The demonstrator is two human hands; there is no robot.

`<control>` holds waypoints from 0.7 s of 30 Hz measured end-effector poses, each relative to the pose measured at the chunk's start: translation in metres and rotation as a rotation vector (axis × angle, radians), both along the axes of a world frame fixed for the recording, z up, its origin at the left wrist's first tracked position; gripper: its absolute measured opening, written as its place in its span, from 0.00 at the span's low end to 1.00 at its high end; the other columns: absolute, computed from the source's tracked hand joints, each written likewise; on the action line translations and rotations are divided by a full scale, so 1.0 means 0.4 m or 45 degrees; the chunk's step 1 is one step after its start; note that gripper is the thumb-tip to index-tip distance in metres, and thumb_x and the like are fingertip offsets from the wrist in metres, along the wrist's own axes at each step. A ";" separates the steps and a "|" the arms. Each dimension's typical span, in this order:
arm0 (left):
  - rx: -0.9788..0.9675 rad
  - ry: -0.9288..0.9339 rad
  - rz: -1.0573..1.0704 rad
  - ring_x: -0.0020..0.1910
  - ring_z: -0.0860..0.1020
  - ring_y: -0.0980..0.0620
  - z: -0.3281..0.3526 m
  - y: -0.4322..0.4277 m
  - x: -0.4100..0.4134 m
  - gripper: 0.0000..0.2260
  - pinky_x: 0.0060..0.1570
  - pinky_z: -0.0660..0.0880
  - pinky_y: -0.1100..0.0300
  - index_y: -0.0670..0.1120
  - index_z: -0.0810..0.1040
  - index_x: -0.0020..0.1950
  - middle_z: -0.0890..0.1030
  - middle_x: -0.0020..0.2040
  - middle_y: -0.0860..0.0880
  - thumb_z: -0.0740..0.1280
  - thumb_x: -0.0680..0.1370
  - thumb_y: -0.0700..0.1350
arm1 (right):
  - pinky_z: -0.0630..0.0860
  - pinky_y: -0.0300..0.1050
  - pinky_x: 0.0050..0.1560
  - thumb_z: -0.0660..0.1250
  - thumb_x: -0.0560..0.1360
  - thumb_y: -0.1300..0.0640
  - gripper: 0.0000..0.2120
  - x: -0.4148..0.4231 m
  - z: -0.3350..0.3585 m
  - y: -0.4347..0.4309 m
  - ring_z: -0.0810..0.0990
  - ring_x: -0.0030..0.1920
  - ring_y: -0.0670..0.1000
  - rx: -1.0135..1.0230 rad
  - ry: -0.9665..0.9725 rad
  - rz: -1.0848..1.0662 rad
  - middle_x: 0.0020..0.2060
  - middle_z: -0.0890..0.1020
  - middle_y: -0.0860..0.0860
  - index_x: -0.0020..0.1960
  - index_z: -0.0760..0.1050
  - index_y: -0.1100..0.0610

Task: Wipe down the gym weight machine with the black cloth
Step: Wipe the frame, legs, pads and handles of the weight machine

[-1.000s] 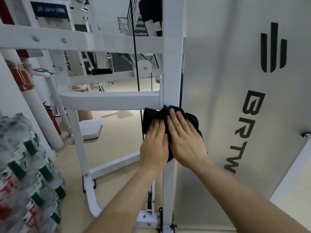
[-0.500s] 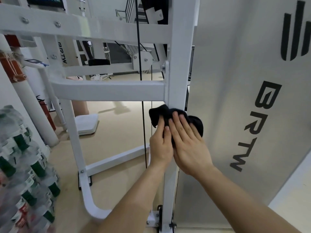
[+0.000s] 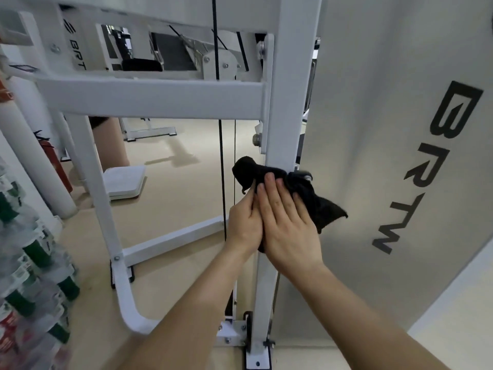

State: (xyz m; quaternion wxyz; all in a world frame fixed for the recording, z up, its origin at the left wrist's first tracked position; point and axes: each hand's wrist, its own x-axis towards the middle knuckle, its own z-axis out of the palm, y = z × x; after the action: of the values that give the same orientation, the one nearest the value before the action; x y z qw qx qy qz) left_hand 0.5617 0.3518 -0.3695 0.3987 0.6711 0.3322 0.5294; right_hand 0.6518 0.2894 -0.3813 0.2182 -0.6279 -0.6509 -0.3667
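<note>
The white weight machine's upright post (image 3: 289, 108) rises through the middle of the head view, with a horizontal crossbar (image 3: 160, 98) joining it from the left. A black cloth (image 3: 246, 170) is wrapped around the post below the crossbar, one corner hanging out to the right. My right hand (image 3: 286, 222) presses flat on the cloth with straight fingers. My left hand (image 3: 244, 222) lies beside it on the post's left side, fingers against the cloth; the right hand partly covers them.
A grey shroud panel (image 3: 373, 182) with black lettering stands right of the post. Black cables (image 3: 221, 169) run down just left of the cloth. Stacked water bottles (image 3: 32, 276) fill the lower left. A red fire extinguisher (image 3: 57, 166) and a white pillar stand behind the frame.
Both hands and the cloth have slid down the post, away from the crossbar. A corner of the cloth now hangs out to the right. The camera has moved closer and tilted down.
</note>
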 end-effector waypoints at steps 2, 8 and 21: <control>-0.018 0.097 -0.078 0.55 0.78 0.68 -0.039 0.000 -0.021 0.17 0.59 0.71 0.70 0.73 0.72 0.63 0.79 0.51 0.69 0.58 0.83 0.50 | 0.47 0.53 0.80 0.56 0.79 0.58 0.36 0.008 -0.065 0.002 0.44 0.81 0.54 -0.029 0.042 0.006 0.81 0.43 0.55 0.82 0.43 0.59; -0.022 0.143 -0.219 0.62 0.75 0.68 -0.062 -0.004 -0.042 0.18 0.61 0.68 0.71 0.74 0.67 0.64 0.77 0.58 0.69 0.56 0.85 0.48 | 0.49 0.53 0.80 0.60 0.78 0.59 0.37 0.025 -0.115 -0.011 0.46 0.81 0.54 0.000 0.058 0.057 0.81 0.45 0.55 0.82 0.45 0.59; -0.071 0.027 -0.149 0.62 0.76 0.67 -0.116 -0.010 -0.004 0.15 0.63 0.69 0.65 0.79 0.68 0.61 0.79 0.55 0.72 0.55 0.81 0.57 | 0.48 0.52 0.79 0.59 0.79 0.60 0.35 0.038 -0.178 0.016 0.45 0.81 0.54 0.101 0.123 0.126 0.81 0.45 0.54 0.81 0.46 0.58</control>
State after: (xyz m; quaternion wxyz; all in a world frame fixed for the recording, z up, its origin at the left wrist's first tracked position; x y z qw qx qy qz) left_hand 0.5601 0.3480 -0.4157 0.4437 0.6837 0.3114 0.4886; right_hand 0.6669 0.2959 -0.4525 0.2920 -0.6026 -0.6549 -0.3503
